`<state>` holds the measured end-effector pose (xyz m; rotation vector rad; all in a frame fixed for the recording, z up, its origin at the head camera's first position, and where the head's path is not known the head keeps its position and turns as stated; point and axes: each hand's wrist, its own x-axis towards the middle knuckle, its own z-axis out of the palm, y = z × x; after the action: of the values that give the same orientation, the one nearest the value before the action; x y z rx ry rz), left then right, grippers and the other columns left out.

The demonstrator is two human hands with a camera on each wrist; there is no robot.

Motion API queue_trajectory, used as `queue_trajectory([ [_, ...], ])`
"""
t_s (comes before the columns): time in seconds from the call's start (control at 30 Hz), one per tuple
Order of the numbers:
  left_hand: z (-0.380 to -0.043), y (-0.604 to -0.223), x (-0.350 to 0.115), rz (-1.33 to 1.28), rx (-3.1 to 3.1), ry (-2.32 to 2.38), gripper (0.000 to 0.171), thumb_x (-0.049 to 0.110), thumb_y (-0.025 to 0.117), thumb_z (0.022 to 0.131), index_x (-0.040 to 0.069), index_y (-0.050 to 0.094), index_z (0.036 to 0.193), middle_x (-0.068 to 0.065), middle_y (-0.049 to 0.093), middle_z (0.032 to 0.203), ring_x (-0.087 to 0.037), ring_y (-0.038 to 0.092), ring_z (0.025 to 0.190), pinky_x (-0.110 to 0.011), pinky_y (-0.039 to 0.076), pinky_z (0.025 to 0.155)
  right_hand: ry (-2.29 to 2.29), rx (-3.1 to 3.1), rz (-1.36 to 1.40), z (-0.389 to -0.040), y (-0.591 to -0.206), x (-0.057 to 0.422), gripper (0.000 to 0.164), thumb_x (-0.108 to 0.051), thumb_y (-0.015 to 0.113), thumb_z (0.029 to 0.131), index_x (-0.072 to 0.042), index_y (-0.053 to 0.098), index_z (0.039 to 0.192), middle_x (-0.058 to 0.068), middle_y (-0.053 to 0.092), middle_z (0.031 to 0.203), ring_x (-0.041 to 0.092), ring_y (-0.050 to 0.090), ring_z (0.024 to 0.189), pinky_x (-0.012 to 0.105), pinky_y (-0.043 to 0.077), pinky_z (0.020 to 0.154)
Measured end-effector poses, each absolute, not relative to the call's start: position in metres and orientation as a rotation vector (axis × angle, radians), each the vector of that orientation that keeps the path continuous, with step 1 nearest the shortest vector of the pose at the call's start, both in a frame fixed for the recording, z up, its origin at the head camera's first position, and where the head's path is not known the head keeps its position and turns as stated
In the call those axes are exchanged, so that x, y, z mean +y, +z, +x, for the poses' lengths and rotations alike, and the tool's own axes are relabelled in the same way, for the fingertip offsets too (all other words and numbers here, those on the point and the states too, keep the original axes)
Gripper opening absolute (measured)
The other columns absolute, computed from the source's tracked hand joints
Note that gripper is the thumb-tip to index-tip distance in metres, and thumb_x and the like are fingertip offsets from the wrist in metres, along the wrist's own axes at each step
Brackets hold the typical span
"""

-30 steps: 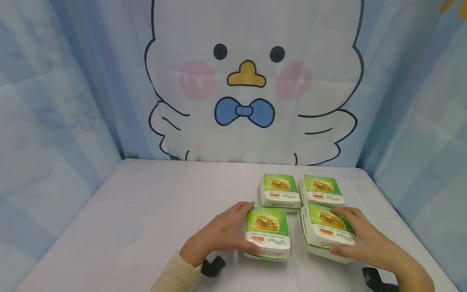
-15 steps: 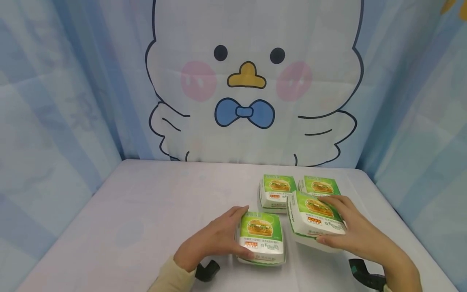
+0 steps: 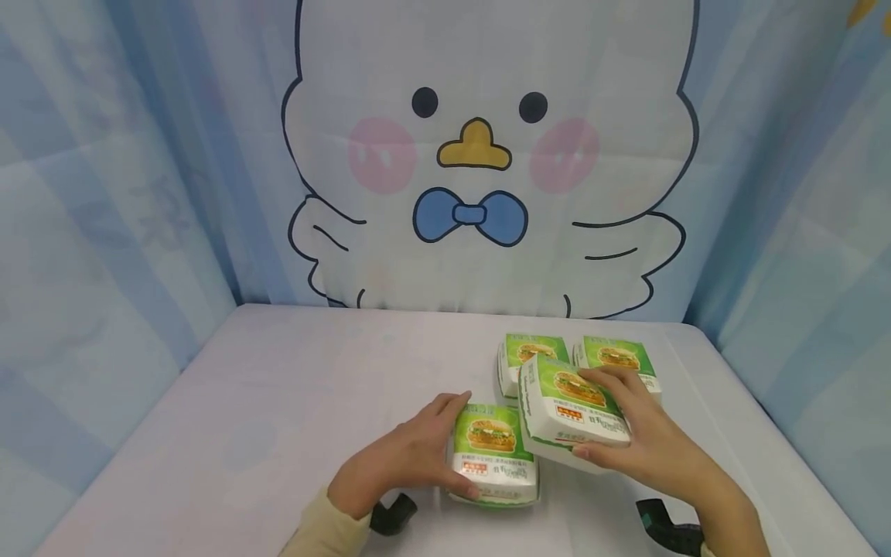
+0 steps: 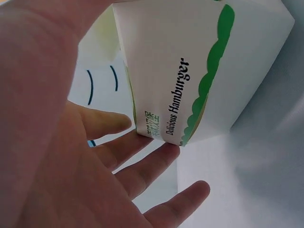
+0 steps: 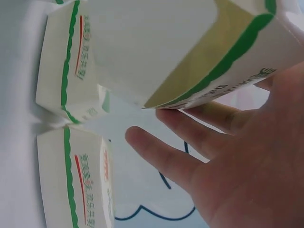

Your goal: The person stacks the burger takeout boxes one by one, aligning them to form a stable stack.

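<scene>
Thumb and fingers of my left hand (image 3: 404, 456) span the near-left hamburger box (image 3: 493, 460), white with a green top and a burger picture. Its side (image 4: 175, 71), printed "Delicious Hamburger", fills much of the left wrist view, fingertips at its edge. My right hand (image 3: 650, 437) grips a matching hamburger box (image 3: 574, 414), raised and tilted, just right of the left hand's box. In the right wrist view the pale underside of this raised box (image 5: 152, 42) shows above the table. It partly covers the back-left box (image 3: 534, 346) in the head view.
The back-left box and a back-right box (image 3: 616, 354) stand side by side toward the rear of the white table (image 3: 313, 387). A curtain (image 3: 473, 271) with a cartoon bird hangs behind the table. Blue cloth (image 3: 104, 271) borders both sides.
My right hand has lifted its box off the near-right spot and carried it left, toward the other box. My left hand has slid its box slightly left and nearer.
</scene>
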<state>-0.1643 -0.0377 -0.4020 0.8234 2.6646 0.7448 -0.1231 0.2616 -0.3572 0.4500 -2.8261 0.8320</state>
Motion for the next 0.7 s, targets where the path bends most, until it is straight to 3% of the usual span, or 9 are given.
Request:
queue_trajectory([
  [0.2, -0.164, -0.404, -0.044, 0.837, 2.64, 0.742, 0.124, 0.076, 0.064, 0.048, 0.022, 0.009, 0.145, 0.005, 0.022, 0.143, -0.012, 0.032, 0.128, -0.037, 0.035, 0.103, 0.829, -2.767, 0.512, -0.121, -0.359, 0.242, 0.086, -0.05, 0.075, 0.063, -0.036, 0.031, 0.135, -0.008, 0.026, 0.136, 0.017, 0.031, 0.118, 0.045, 0.04, 0.085],
  [0.37, -0.166, -0.4, -0.048, 0.796, 2.635, 0.739, 0.122, 0.073, 0.067, 0.048, 0.025, 0.01, 0.144, 0.006, 0.025, 0.142, -0.013, 0.035, 0.127, -0.038, 0.037, 0.102, 0.832, -2.751, 0.526, -0.121, -0.362, 0.229, 0.084, -0.055, 0.073, 0.062, -0.036, 0.032, 0.133, -0.007, 0.028, 0.136, 0.02, 0.031, 0.122, 0.052, 0.037, 0.092],
  [0.7, -0.172, -0.398, -0.057, 0.748, 2.583, 0.903, 0.129, 0.068, 0.072, 0.042, 0.028, 0.004, 0.145, 0.007, 0.026, 0.144, -0.013, 0.028, 0.132, -0.04, 0.031, 0.106, 0.698, -2.698, 0.602, -0.122, -0.37, 0.198, 0.084, -0.067, 0.063, 0.062, -0.034, 0.033, 0.133, -0.004, 0.025, 0.141, 0.02, 0.04, 0.117, 0.048, 0.044, 0.09],
])
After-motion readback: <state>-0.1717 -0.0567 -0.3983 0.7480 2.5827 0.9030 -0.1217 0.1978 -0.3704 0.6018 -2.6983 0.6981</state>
